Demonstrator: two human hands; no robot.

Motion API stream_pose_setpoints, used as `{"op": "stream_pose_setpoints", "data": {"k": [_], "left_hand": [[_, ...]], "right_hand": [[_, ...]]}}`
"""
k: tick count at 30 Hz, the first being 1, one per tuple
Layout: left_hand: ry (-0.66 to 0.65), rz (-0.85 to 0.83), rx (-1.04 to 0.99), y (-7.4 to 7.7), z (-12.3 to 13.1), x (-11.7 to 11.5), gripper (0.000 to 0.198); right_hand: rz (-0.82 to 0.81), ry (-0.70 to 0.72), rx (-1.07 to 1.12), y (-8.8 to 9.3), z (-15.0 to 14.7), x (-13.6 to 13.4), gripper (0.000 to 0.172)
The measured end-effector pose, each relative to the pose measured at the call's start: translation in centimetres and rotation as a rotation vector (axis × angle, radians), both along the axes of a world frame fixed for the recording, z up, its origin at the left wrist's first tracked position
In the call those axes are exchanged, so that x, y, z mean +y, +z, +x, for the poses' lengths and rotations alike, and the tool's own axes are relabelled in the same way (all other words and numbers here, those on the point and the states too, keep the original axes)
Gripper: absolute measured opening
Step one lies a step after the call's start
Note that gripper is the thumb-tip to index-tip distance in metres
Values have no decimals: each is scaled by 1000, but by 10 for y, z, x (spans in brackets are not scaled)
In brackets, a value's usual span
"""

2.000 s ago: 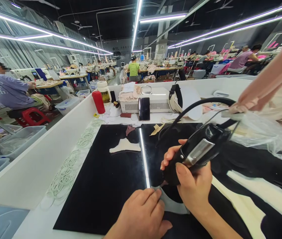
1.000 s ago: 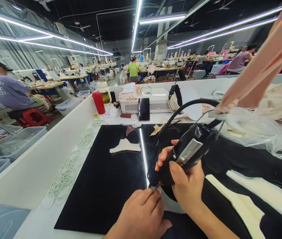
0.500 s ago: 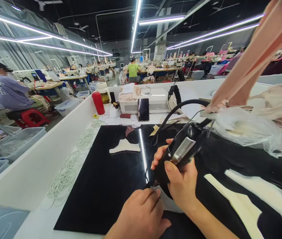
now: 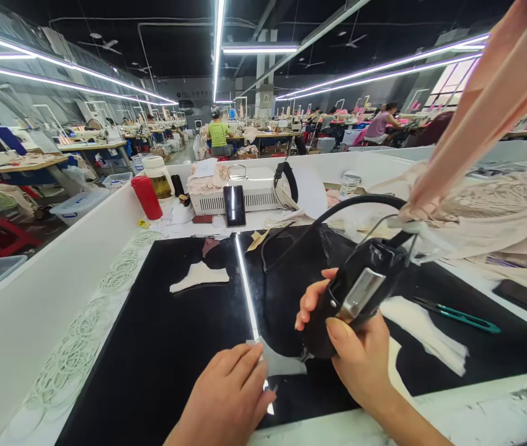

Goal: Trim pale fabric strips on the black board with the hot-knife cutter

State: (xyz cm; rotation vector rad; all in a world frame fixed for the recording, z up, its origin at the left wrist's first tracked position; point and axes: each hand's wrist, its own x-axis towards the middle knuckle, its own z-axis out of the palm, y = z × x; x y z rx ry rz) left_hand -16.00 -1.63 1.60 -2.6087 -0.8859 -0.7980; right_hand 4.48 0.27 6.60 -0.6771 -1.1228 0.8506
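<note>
My right hand [image 4: 356, 341] is wrapped round a black corded hand tool [image 4: 361, 291] with a silver lever, its thumb beside the lever. The tool's narrow tip points down at the right end of a grey, see-through curved piece [image 4: 284, 360]; whether they touch I cannot tell. My left hand [image 4: 230, 390] has its fingers together on the left end of that piece, holding it over the glossy black board [image 4: 189, 347]. A white curved fabric piece [image 4: 199, 276] lies further back on the left. Another white piece [image 4: 424, 331] and teal thread snips [image 4: 465, 317] lie right of my right hand.
Pink fabric strips [image 4: 472, 118] tie the tool's cable from above. Coils of pale cord [image 4: 77, 344] line the left edge. A white vented box [image 4: 263, 198], a phone [image 4: 234, 205], a red bottle [image 4: 146, 197] and a jug [image 4: 159, 176] stand behind. Cream fabric [image 4: 500, 217] is piled right.
The view has turned right. My left hand has drawn back from the tool's tip to the left end of the see-through piece, uncovering it. My right hand still grips the tool.
</note>
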Motion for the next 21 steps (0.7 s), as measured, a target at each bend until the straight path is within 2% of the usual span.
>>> {"op": "stream_pose_setpoints", "data": {"k": [4, 9, 16, 21], "left_hand": [[-31, 28, 32, 5, -2, 1, 42], [-32, 57, 54, 5, -5, 4, 43], [-33, 89, 97, 10, -7, 6, 40], [-24, 90, 139, 8, -8, 7, 41]], "right_hand": [[19, -66, 11, 6, 7, 0, 34], [31, -41, 22, 11, 3, 2, 34], [25, 33, 44, 5, -6, -1, 34], [13, 2, 30, 2, -6, 3, 35]]}}
